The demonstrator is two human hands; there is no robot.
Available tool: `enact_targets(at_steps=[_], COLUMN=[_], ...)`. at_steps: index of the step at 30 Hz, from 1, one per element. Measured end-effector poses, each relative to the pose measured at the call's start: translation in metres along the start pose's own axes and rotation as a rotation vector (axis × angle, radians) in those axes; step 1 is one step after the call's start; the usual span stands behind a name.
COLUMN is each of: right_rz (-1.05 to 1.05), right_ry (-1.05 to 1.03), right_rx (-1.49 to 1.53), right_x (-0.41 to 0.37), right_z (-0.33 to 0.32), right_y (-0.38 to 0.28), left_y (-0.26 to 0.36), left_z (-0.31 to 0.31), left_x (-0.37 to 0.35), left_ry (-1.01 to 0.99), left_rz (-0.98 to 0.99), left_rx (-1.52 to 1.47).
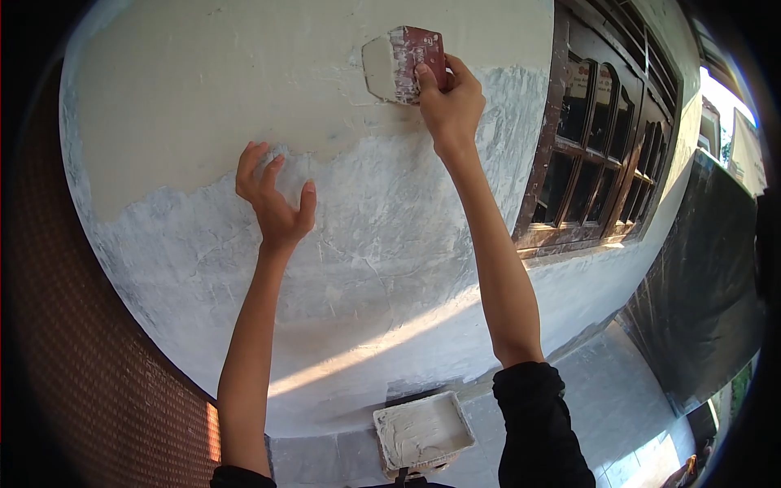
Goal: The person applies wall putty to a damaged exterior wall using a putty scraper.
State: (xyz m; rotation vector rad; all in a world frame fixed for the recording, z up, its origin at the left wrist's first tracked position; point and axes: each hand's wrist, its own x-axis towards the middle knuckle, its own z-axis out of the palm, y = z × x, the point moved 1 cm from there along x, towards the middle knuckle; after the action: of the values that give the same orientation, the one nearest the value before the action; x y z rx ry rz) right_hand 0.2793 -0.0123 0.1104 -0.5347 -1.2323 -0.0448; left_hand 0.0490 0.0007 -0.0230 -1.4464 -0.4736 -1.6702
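Scraper (425,49) high in right grip (453,112), left grip (274,199) half-curled

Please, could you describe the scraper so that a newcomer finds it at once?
On the wall, look left of the brown wooden window. High up, the right hand grips the scraper. Its dark red, putty-smeared body stands out against the cream coat around it.

Blk fabric sleeves (537,431) w/ bunched R cuff (529,384), bare forearms (502,268) & hands (454,114)
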Motion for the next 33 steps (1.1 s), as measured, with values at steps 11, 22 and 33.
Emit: enact_targets(at_steps=[11,22,33], right_rz=[0.095,-0.097,-0.107], right_ry=[0.063,0.283,0.238], right_rx=[-0.321,-0.278,-0.184], right_x=[0.018,0.008,-0.005], right_z=[-0.02,-0.049,-0.031], right_y=[0.014,-0.016,-0.005], left_y=[0.003,0.001,0.003], left_z=[-0.003,0.001,-0.004], left_x=[0.005,0.0,0.0], left_ry=[0.062,0.046,-0.015], left_rz=[0.013,-0.017,0.011], left_rx=[-0.028,-0.057,0.032])
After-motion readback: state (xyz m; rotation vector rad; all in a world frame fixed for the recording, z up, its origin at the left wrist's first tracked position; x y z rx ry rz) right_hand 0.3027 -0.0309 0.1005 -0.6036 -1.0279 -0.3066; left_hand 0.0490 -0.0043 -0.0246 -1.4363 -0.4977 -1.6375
